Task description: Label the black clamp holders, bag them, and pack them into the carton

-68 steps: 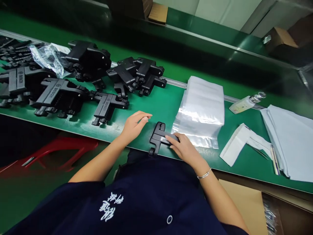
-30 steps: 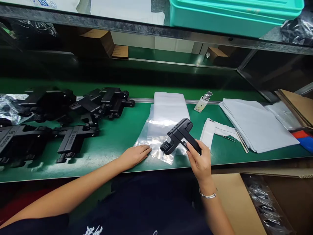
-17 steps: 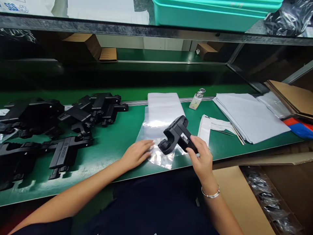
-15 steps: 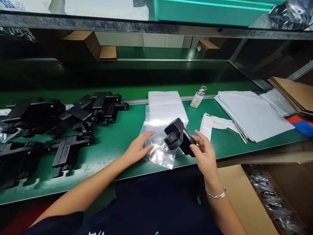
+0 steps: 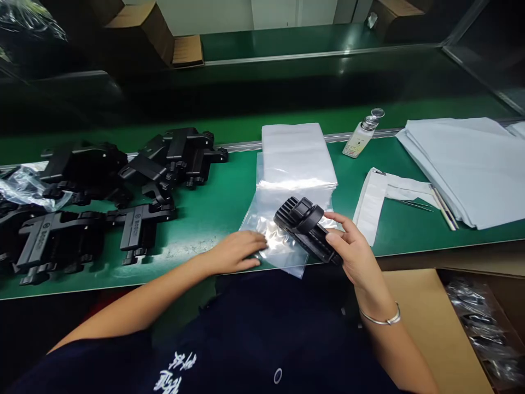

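My right hand [image 5: 353,249] grips a black plastic part [image 5: 305,225], held just above the near end of a clear plastic bag [image 5: 273,235]. That bag lies on top of a stack of clear bags [image 5: 296,153] on the green bench [image 5: 217,202]. My left hand [image 5: 235,251] rests on the bag's near left corner, its fingers together and pressed on the film. A bracelet sits on my right wrist.
Several black plastic parts [image 5: 135,175] lie in a heap at the left, with crumpled film [image 5: 20,189] beside them. A small pump bottle [image 5: 361,134], folded white paper [image 5: 379,194], tweezers and a stack of white sheets [image 5: 467,164] are at the right. A cardboard box [image 5: 447,328] with bagged parts stands below right.
My right hand lifted the black part off the bench and carried it over the clear bag. My left hand moved onto the bag's corner. The view tilted downward.
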`<state>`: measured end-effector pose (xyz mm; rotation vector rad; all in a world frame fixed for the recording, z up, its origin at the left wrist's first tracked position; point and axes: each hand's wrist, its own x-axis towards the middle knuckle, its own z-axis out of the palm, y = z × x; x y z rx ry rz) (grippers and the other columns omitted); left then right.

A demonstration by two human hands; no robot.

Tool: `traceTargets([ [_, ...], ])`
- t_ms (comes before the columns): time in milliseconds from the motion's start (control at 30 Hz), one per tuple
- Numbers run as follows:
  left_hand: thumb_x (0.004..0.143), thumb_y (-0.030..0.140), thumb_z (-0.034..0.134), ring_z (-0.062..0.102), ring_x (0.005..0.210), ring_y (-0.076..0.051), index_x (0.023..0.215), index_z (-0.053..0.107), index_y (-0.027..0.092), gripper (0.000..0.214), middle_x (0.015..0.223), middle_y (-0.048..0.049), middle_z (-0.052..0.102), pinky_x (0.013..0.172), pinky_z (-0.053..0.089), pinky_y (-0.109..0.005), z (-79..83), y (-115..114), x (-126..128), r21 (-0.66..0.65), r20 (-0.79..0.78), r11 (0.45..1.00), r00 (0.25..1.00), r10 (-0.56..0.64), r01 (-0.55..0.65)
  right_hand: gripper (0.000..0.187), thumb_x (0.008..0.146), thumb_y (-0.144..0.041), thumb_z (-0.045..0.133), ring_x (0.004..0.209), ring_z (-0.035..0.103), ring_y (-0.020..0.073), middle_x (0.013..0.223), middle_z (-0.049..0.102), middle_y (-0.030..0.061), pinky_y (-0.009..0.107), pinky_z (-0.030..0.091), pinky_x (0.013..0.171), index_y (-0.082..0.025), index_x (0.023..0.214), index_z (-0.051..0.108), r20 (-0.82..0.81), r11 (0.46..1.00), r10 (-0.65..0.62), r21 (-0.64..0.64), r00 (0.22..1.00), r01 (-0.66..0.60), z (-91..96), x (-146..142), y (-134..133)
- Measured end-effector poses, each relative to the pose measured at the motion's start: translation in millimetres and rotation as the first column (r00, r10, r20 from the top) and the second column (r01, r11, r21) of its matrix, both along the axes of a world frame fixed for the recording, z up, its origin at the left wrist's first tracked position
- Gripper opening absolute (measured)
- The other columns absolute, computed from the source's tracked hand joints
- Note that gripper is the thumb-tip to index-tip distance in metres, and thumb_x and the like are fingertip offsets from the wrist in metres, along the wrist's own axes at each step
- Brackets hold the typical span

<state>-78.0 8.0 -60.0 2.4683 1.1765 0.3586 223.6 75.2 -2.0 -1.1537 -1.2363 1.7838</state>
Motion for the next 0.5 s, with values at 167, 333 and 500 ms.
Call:
traceTargets([
  [167, 0.098, 0.018, 0.045, 0.053, 0.132, -0.029, 0.140, 0.049, 0.015, 0.042, 0.141, -0.0154, 0.057, 0.109, 0.045, -0.042, -23.1, -43.0, 1.2, 0.165, -0.251, 0.970, 0.959, -0.132, 0.176, 0.054, 0.078, -0.051, 0.073, 0.067, 0.061, 0.0165, 0.073, 0.065, -0.0016, 0.028, 0.047, 0.063, -0.025, 0.123, 0.057, 0.057, 1.000, -0.012, -0.011, 0.998, 0.013, 0.9, 0.6, 3.6],
  [333, 0.098, 0.010, 0.042, 0.064, 0.117, -0.022, 0.127, 0.057, 0.012, 0.033, 0.122, -0.0128, 0.070, 0.094, 0.052, -0.030, -31.9, -56.0, 1.5, 0.400, -0.157, 0.905, 0.984, -0.086, 0.143, 0.053, 0.077, -0.049, 0.074, 0.063, 0.057, 0.0144, 0.072, 0.063, -0.0026, 0.026, 0.044, 0.060, -0.025, 0.122, 0.058, 0.056, 1.000, -0.012, -0.013, 0.998, 0.013, 1.3, -2.0, 3.8],
  [500, 0.099, 0.016, 0.039, 0.065, 0.080, -0.018, 0.095, 0.065, 0.017, 0.026, 0.088, -0.0070, 0.071, 0.066, 0.049, -0.026, -23.7, -35.6, 17.7, 0.375, -0.190, 0.922, 0.966, 0.174, -0.092, 0.053, 0.077, -0.049, 0.074, 0.061, 0.059, 0.0151, 0.068, 0.063, -0.0032, 0.026, 0.046, 0.058, -0.025, 0.121, 0.058, 0.034, 1.000, -0.006, -0.009, 0.999, 0.007, 5.2, -3.9, 4.2],
])
